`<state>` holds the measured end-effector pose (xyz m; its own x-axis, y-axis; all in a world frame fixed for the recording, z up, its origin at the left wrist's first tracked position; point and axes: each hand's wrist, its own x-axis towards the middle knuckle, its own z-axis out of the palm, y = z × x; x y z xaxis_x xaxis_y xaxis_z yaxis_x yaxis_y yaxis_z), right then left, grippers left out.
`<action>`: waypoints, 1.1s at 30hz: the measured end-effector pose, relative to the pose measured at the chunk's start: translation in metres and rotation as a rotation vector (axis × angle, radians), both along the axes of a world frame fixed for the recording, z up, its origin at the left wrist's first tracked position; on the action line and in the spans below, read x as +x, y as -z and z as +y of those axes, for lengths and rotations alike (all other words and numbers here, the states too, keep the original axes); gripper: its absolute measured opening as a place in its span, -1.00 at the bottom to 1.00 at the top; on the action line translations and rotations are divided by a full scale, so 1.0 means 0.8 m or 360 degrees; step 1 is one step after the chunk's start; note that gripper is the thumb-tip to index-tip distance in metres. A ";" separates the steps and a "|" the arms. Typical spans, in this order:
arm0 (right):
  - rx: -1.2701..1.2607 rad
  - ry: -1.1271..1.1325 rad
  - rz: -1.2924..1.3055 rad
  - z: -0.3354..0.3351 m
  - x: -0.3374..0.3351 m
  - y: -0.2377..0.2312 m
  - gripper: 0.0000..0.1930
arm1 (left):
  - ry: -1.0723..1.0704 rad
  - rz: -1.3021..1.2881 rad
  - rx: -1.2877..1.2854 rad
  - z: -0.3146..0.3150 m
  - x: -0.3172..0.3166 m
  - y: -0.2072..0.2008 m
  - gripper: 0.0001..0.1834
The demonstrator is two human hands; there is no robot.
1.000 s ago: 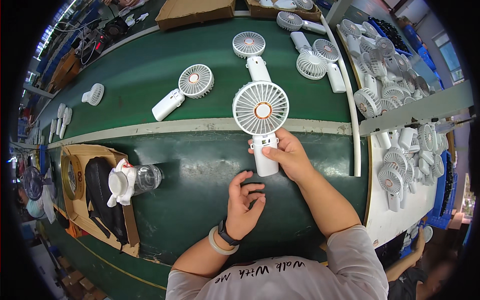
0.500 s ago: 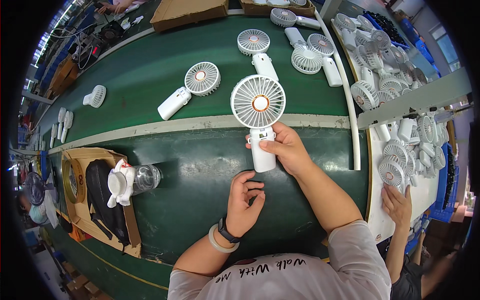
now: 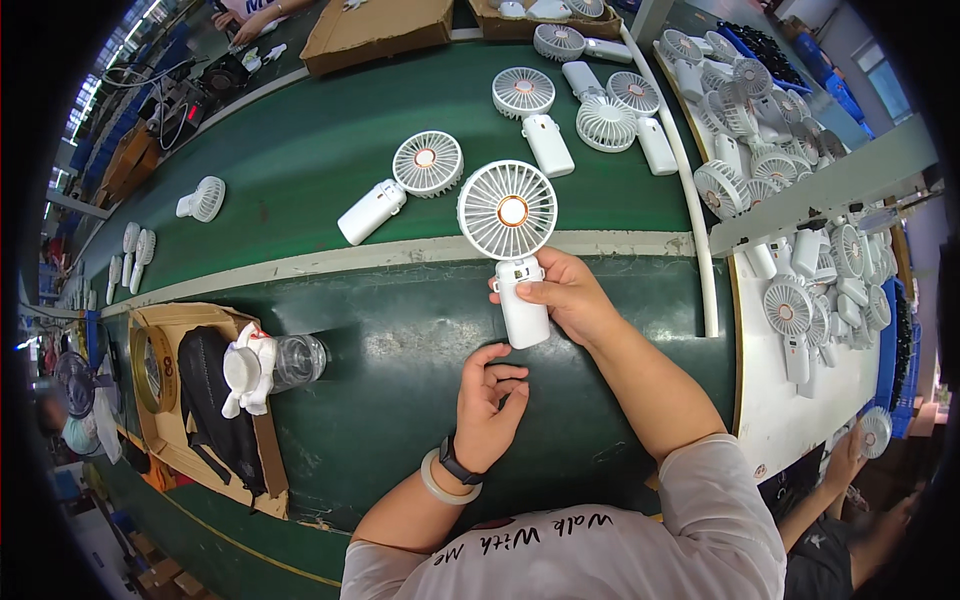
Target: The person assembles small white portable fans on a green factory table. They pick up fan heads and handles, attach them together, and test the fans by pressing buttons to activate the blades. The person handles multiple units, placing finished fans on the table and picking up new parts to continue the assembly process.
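My right hand (image 3: 572, 298) is closed round the white handle of a handheld fan (image 3: 512, 212), its thumb across the front. The fan stands upright over the near bench, its round grille with a copper-coloured ring turned towards me. My left hand (image 3: 490, 405) hovers just below the handle's end, apart from it; its fingers are loosely curled and it holds nothing. Beyond, on the green conveyor belt (image 3: 300, 150), lie a similar white fan (image 3: 428, 163) to the left and another fan (image 3: 547, 146) behind the held one.
Left on the bench are an open cardboard box (image 3: 262, 440) with a black pouch and tape roll, and a clear bottle (image 3: 298, 361). A white pipe (image 3: 690, 200) edges the belt's right end. Many fans crowd the right-hand table (image 3: 770, 430). A co-worker's hand (image 3: 846, 455) holds a fan there.
Fans on the belt have shifted to the right and nearer. The held fan has moved slightly left and lower. The co-worker's hand has left the pile and now holds a fan.
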<state>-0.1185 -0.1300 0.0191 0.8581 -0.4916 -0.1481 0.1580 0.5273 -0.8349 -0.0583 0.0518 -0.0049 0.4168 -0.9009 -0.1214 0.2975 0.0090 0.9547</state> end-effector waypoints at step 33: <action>0.0461 -0.0230 -0.0682 0.011 -0.036 -0.011 -0.31 | 0.0022 0.0778 -0.0068 -0.003 0.012 -0.014 -0.48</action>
